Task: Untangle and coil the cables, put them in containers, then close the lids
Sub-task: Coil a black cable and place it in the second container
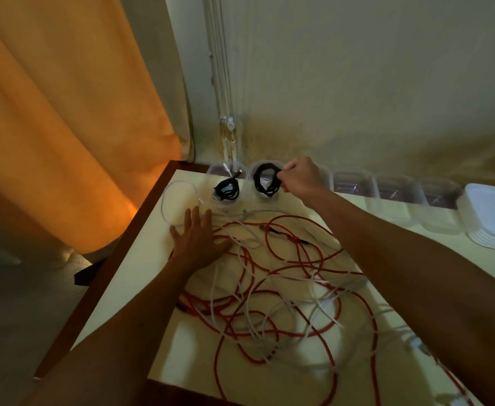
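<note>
Cable tangle (269, 288) sprawls beneath your left hand (198, 241), fingers spread flat on it. Your right hand (299, 178) pinches the black coil (265, 178) over a container (258, 197).

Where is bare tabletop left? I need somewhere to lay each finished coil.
Bare: the strip of table between its left edge and the left hand, and the near-left corner. Crowded: the middle, under the red and white cable tangle; the far edge, lined with containers.

Red cables (272, 260) tangled with white cables (179, 200), black coils (266, 178), clear containers (398, 200), white lids (492, 218), pale yellow tabletop (152, 276) with brown edge, orange curtain (64, 112).
</note>
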The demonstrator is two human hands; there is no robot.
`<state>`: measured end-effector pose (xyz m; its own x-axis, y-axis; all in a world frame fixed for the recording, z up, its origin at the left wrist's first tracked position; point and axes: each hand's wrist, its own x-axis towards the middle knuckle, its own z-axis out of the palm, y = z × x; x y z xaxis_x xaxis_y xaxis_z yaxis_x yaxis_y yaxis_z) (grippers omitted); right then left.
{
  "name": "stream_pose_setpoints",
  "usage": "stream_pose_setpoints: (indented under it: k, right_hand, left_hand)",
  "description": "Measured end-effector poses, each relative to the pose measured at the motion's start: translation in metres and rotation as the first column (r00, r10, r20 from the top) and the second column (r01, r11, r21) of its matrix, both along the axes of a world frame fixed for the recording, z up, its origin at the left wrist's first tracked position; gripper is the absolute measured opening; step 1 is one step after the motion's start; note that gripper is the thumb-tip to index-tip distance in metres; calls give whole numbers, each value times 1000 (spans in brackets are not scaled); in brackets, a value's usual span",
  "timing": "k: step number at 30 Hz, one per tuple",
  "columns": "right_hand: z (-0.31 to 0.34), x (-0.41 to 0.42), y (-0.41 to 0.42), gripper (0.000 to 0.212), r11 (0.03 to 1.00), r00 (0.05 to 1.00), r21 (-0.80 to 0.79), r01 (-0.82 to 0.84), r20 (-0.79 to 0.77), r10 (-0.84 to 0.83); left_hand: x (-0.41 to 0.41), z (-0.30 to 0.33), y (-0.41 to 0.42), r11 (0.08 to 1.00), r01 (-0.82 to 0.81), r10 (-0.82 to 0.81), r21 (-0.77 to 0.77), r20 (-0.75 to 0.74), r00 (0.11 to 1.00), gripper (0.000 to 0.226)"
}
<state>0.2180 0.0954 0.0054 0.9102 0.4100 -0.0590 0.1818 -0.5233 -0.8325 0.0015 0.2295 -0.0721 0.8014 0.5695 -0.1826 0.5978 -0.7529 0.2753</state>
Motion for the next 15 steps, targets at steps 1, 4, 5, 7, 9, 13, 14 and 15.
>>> stream_pose_setpoints:
  k: [1,4,5,7,9,13,14,15]
  right_hand:
    - [-5,4,4,13,1000,1000,14,10,-25,-10]
    - [-18,4,2,10,999,1000,39,-3,-14,4]
    - [-22,0,-4,10,999,1000,40,-19,20,18]
    - [-33,-14,-23,12,997,993,64,-37,117,29]
    - [-43,-32,-47,17,996,974,83,-38,224,18]
    - [-71,-65,-103,20,994,938,-97,-52,337,82]
    - [-80,-71,-116,19,983,914,-168,-77,383,137]
    - [-88,-77,-128,20,960,886,-253,-117,409,216]
  left_hand:
    - [-1,-4,5,1000,-10,9,-27,-8,1000,102]
    - [-8,-22,6,1000,6,-7,29,20,1000,99]
    - [-11,-27,3,996,7,-12,89,54,998,95]
    - [-11,-33,1,986,-8,-11,169,116,993,90]
    - [-9,-35,1,984,-15,-11,180,140,990,87]
    - [-12,-36,-1,980,-15,-14,197,145,989,81]
    - [-14,-36,-3,979,-15,-16,201,151,988,79]
    - [-16,-35,-6,978,-13,-22,208,162,987,76]
